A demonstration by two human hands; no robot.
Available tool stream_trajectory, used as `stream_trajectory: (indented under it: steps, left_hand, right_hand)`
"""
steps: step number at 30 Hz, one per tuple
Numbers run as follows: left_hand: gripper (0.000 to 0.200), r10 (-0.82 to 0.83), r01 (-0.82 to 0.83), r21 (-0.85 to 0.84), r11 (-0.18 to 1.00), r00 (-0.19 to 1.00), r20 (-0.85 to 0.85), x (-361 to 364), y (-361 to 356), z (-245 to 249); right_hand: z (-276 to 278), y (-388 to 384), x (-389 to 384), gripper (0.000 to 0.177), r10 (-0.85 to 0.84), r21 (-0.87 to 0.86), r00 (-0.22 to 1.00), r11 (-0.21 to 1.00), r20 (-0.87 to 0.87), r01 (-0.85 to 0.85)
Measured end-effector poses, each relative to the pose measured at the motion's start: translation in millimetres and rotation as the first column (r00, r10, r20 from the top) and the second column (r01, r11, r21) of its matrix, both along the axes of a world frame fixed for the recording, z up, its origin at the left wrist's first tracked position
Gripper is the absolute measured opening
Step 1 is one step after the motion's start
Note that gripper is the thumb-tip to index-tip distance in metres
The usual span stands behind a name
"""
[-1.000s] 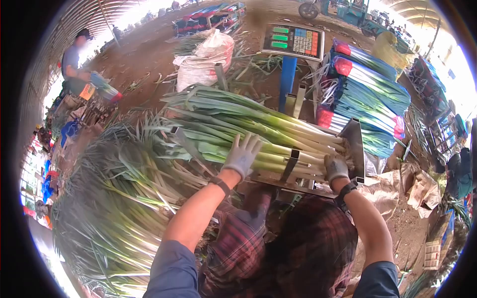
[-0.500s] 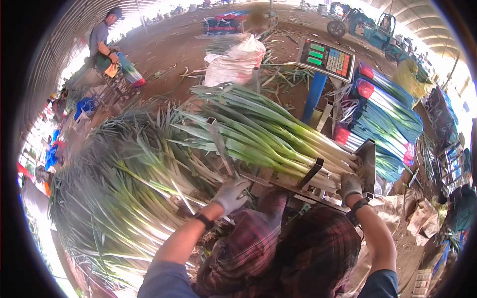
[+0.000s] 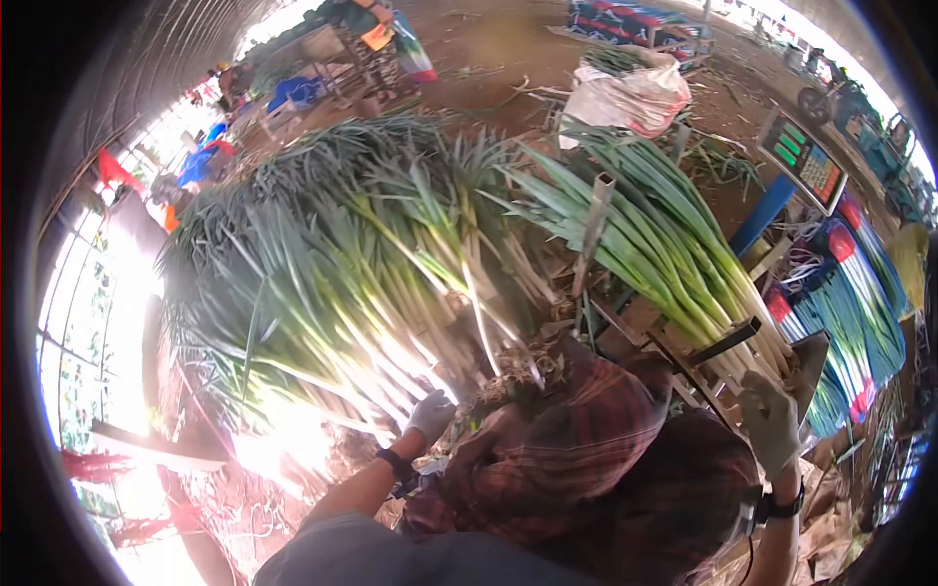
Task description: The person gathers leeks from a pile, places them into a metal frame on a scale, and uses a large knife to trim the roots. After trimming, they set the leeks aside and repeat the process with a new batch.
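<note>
My left hand, in a pale work glove, reaches to the white stems at the near edge of a big pile of long green onions. Its fingers look stretched out against the stems, with none clearly gripped. To the right, a bundle of green onions lies across a metal rack with upright posts. My gloved right hand is beside the root ends of that bundle, its fingers extended and loosely apart. Part of its fingertips merges with the roots.
A scale display on a blue post stands behind the rack. Wrapped onion bundles are stacked at the right. A white sack sits further back. Plaid cloth covers my legs. Another person's legs show at upper left.
My view has turned left. My left hand has moved from beside the rack to the pile's stems. My right hand has drawn slightly back from the bundle's root ends.
</note>
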State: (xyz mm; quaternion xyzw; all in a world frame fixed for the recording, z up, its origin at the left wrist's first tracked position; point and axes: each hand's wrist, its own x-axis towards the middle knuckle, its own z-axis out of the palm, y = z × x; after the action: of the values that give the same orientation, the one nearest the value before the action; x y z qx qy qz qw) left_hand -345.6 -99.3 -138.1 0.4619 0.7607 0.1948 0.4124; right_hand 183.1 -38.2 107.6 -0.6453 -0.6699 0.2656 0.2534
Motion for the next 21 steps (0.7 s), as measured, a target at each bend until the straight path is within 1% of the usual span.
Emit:
stream_trajectory:
  steps: [1, 2, 4, 5, 6, 8, 10, 11, 13, 14, 15, 16, 18, 19, 21]
  left_hand:
    - [0.044, 0.083, -0.09, 0.126, 0.988, 0.995, 0.058, -1, -7, -16]
    - [0.041, 0.057, -0.058, 0.151, 0.987, 0.998, 0.014, -7, -9, -26]
    - [0.037, 0.16, -0.171, 0.183, 0.968, 0.985, 0.071, 6, -6, 4]
    - [0.034, 0.238, -0.258, 0.2, 0.945, 0.964, 0.117, 2, -5, -9]
    - [0.033, 0.291, -0.308, 0.154, 0.939, 0.949, 0.121, -5, -4, -15]
    - [0.03, 0.337, -0.345, 0.346, 0.873, 0.938, 0.084, -13, 0, -28]
    - [0.04, 0.478, -0.526, 0.292, 0.799, 0.85, 0.221, -13, 6, -13]
    - [0.045, 0.541, -0.607, 0.257, 0.752, 0.791, 0.286, -15, 9, -7]
    - [0.063, 0.594, -0.625, 0.234, 0.745, 0.781, 0.193, -31, 15, -17]
    - [0.072, 0.618, -0.635, 0.219, 0.741, 0.772, 0.146, -37, 17, -23]
    - [0.063, 0.654, -0.695, 0.16, 0.701, 0.715, 0.246, -41, 20, -25]
    - [0.067, 0.649, -0.67, 0.154, 0.726, 0.742, 0.168, -44, 23, -27]
    - [0.073, 0.623, -0.619, 0.132, 0.774, 0.782, 0.009, -52, 31, -36]
    - [0.076, 0.583, -0.585, 0.047, 0.81, 0.811, 0.055, -37, 35, 5]
    - [0.083, 0.589, -0.575, 0.141, 0.806, 0.801, -0.104, -37, 53, -6]
  right_hand:
    - [9, -6, -19, 0.036, 0.105, 0.085, 0.994, 0.991, -0.007, -0.104]
    - [20, -12, -45, 0.036, 0.159, 0.07, 0.987, 0.985, -0.02, -0.157]
    - [39, -20, -102, 0.036, 0.27, 0.037, 0.962, 0.963, -0.049, -0.268]
    - [42, -24, -125, 0.038, 0.371, 0.086, 0.928, 0.926, -0.025, -0.367]
    - [44, -27, -146, 0.039, 0.462, 0.136, 0.887, 0.878, 0.005, -0.458]
    - [34, -30, -187, 0.039, 0.54, 0.062, 0.81, 0.838, -0.23, -0.542]
    - [18, -30, -224, 0.033, 0.649, 0.05, 0.708, 0.746, -0.279, -0.664]
    - [8, -26, -243, 0.032, 0.718, -0.021, 0.659, 0.672, -0.224, -0.74]
    - [-15, -19, -278, 0.032, 0.839, -0.178, 0.528, 0.504, -0.13, -0.845]
    - [-26, -19, -290, 0.033, 0.826, -0.188, 0.554, 0.532, -0.098, -0.826]
    - [-37, -22, -299, 0.035, 0.812, -0.198, 0.58, 0.559, -0.065, -0.805]
    - [-51, -23, -306, 0.037, 0.797, -0.207, 0.604, 0.586, -0.029, -0.783]
    - [-88, -19, -321, 0.037, 0.797, -0.281, 0.603, 0.569, -0.045, -0.773]
    - [-103, -17, -327, 0.037, 0.796, -0.319, 0.603, 0.558, -0.053, -0.766]
    - [-128, -17, -330, 0.037, 0.834, -0.346, 0.55, 0.529, 0.045, -0.775]
